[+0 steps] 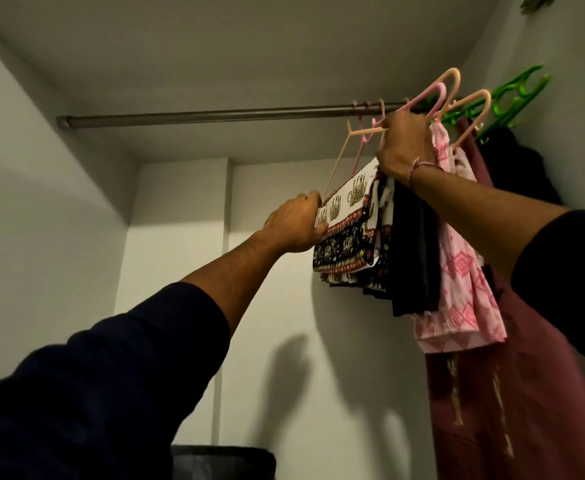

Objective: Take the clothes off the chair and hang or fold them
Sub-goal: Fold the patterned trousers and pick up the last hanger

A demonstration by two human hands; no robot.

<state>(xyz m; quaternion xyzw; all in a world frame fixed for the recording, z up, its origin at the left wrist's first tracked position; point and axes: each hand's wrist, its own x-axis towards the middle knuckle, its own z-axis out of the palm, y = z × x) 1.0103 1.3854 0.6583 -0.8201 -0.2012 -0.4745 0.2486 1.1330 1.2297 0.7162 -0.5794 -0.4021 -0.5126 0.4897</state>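
A folded black-and-white elephant-print garment (348, 230) hangs over a peach hanger (343, 150) below the metal closet rod (214, 116). My left hand (296, 225) grips the garment's left end. My right hand (405, 147) is raised just under the rod and grips the necks of pink and peach hangers (446, 95) near their hooks. Right of the elephant print hang a black garment (414, 258), a pink-and-white patterned garment (464, 282) and a long maroon garment (512, 393). The chair is out of view.
Green plastic hangers (512, 98) sit at the rod's right end against the wall, with a dark garment (519, 168) below them. The rod's left half is bare. A dark bin or basket (225, 462) shows at the bottom edge. White closet walls enclose all sides.
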